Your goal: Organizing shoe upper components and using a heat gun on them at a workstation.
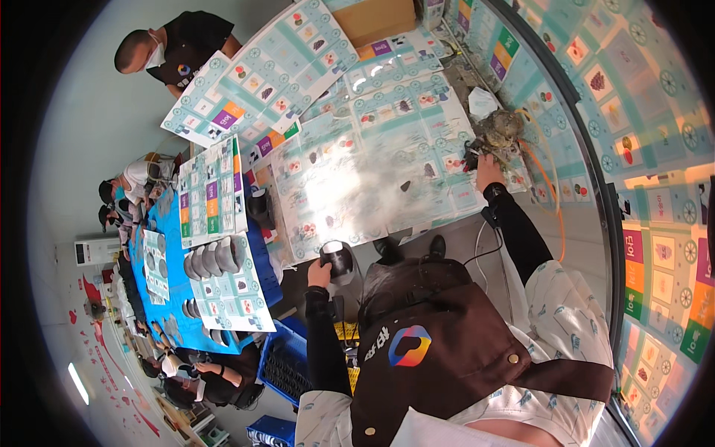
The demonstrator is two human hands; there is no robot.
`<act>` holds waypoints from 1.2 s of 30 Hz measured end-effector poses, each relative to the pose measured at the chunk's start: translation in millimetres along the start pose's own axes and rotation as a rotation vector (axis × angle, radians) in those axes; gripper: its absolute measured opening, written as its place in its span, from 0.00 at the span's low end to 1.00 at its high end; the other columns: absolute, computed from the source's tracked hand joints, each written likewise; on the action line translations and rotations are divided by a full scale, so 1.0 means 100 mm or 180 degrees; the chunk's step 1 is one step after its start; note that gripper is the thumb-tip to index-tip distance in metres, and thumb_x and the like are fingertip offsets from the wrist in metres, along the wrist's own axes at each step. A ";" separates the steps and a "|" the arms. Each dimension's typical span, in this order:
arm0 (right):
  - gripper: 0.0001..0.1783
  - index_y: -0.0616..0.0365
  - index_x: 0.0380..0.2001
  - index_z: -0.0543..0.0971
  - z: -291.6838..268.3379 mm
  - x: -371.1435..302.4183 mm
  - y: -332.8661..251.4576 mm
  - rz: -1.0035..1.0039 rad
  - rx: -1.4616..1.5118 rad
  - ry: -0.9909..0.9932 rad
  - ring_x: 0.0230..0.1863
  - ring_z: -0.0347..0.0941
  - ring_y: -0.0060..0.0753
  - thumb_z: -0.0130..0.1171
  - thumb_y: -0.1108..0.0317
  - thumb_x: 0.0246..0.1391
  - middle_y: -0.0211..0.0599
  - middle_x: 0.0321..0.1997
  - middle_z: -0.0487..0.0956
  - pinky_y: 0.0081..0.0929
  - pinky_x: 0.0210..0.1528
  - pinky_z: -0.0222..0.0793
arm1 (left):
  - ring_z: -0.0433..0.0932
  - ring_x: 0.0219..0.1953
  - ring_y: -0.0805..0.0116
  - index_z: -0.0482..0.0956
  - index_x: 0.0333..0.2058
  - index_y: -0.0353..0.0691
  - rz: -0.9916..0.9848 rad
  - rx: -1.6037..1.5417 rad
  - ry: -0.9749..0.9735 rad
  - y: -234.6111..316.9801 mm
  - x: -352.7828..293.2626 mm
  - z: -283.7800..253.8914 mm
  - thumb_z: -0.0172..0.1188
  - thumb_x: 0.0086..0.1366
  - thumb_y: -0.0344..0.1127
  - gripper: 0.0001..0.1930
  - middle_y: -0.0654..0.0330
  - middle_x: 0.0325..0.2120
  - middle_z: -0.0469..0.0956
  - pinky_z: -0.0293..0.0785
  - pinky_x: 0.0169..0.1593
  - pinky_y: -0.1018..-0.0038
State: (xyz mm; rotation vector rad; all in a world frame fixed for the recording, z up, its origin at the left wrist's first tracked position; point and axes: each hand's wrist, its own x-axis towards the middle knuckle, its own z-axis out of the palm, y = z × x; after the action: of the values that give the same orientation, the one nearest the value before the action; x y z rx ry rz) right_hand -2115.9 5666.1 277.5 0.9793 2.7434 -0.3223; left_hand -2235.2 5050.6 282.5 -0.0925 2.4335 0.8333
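Black cup-like piece (340, 262) in the left hand (319, 274), near the table (376, 175)'s front edge
Fingers curled on its side; right hand (489, 172)'s farther off at a small dark thing (472, 154) by a grey lump (500, 128), can't really tell how closed.

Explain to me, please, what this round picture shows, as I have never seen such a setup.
There is no robot here: a person works with two bare hands, filmed from above by a wide fisheye camera worn on the head, which bends straight edges. Printed sheets cover much of the table. The left hand holds a dark rounded piece by the table's near edge. The right hand is at a small dark object on the right, too unclear to name.
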 end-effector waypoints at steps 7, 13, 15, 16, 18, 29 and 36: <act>0.30 0.61 0.63 0.59 0.22 0.26 0.26 -0.0002 -0.0166 -0.0095 0.57 0.66 0.62 0.54 0.74 0.59 0.58 0.63 0.61 0.49 0.56 0.70 | 0.79 0.43 0.40 0.80 0.42 0.30 0.0692 -0.0160 0.0338 0.56 0.68 0.45 0.58 0.56 0.43 0.22 0.40 0.36 0.81 0.74 0.47 0.56; 0.37 0.60 0.63 0.64 -0.25 0.17 -0.27 0.0847 0.0247 0.0034 0.48 0.75 0.59 0.62 0.72 0.48 0.56 0.54 0.73 0.49 0.44 0.77 | 0.82 0.34 0.50 0.82 0.39 0.33 0.0652 -0.0337 0.0295 1.04 1.26 0.69 0.60 0.54 0.41 0.18 0.47 0.31 0.83 0.75 0.42 0.61; 0.31 0.59 0.58 0.71 -0.32 0.03 -0.37 -0.0174 0.1424 0.0302 0.37 0.80 0.47 0.58 0.76 0.46 0.44 0.44 0.80 0.39 0.32 0.79 | 0.82 0.35 0.52 0.82 0.40 0.33 0.0701 -0.0299 0.0422 1.24 1.38 0.78 0.62 0.56 0.39 0.17 0.48 0.31 0.84 0.76 0.43 0.63; 0.28 0.57 0.55 0.74 -0.39 -0.07 -0.55 -0.0020 0.2490 -0.0495 0.37 0.79 0.37 0.59 0.75 0.46 0.38 0.45 0.81 0.33 0.30 0.77 | 0.82 0.36 0.53 0.82 0.41 0.34 0.0664 -0.0320 0.0407 1.20 1.45 0.77 0.63 0.57 0.39 0.17 0.48 0.32 0.84 0.76 0.43 0.63; 0.26 0.55 0.53 0.77 -0.73 -0.37 -1.24 -0.0075 0.3653 -0.1573 0.35 0.76 0.21 0.59 0.76 0.46 0.28 0.42 0.81 0.24 0.26 0.72 | 0.82 0.37 0.53 0.81 0.43 0.33 0.0644 -0.0361 0.0272 1.16 1.53 0.77 0.66 0.56 0.39 0.19 0.48 0.33 0.84 0.76 0.43 0.64; 0.20 0.55 0.45 0.81 -0.84 -0.50 -3.15 -0.0334 0.2157 -0.1868 0.30 0.80 0.44 0.58 0.59 0.49 0.46 0.34 0.83 0.36 0.37 0.77 | 0.80 0.32 0.70 0.81 0.48 0.34 -0.0122 -0.2458 -0.0519 1.05 1.57 0.75 0.62 0.64 0.40 0.18 0.59 0.34 0.83 0.76 0.34 0.73; 0.23 0.52 0.48 0.81 -0.57 -0.44 -3.03 -0.1163 0.1484 -0.1215 0.42 0.79 0.53 0.57 0.54 0.52 0.51 0.40 0.82 0.40 0.48 0.75 | 0.79 0.30 0.72 0.80 0.48 0.34 -0.0095 -0.2554 -0.0579 1.10 1.49 0.67 0.61 0.65 0.39 0.18 0.60 0.34 0.82 0.76 0.33 0.75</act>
State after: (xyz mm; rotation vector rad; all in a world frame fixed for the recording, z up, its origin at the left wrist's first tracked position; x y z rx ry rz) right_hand -2284.3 5426.5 384.3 0.4213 2.5144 -1.1210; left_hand -2353.8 5194.1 220.2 -0.3312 1.7944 1.6696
